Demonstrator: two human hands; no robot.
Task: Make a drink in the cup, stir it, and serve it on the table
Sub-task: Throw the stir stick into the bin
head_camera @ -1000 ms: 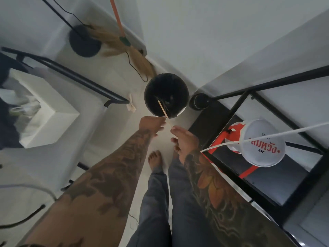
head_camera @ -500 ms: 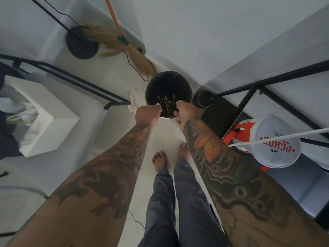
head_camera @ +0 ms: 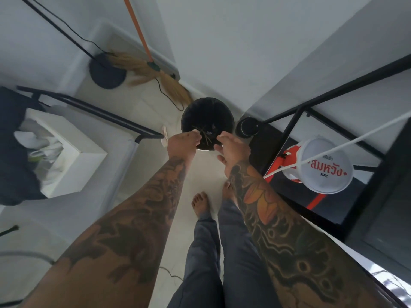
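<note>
I look down at a round black bin [head_camera: 208, 112] on the pale floor. Several thin wooden sticks [head_camera: 205, 134] lie inside it among dark scraps. My left hand [head_camera: 183, 144] hovers over the bin's near rim with its fingers bent down and nothing visible in them. Beside it, my right hand [head_camera: 231, 147] is over the same rim with fingers spread and empty. No cup is in view.
A black metal rack [head_camera: 295, 121] at the right holds a white-lidded KFC bucket [head_camera: 325, 166], with a white cord [head_camera: 355, 141] stretched across it. A dark round container [head_camera: 248, 127] stands beside the bin. Behind are a broom [head_camera: 155, 72] and a black round base [head_camera: 107, 73]. A white box [head_camera: 73, 152] stands left.
A second ago my left hand held a wooden stick above the bin; the stick now lies in the bin. Both hands have moved forward over its near rim.
</note>
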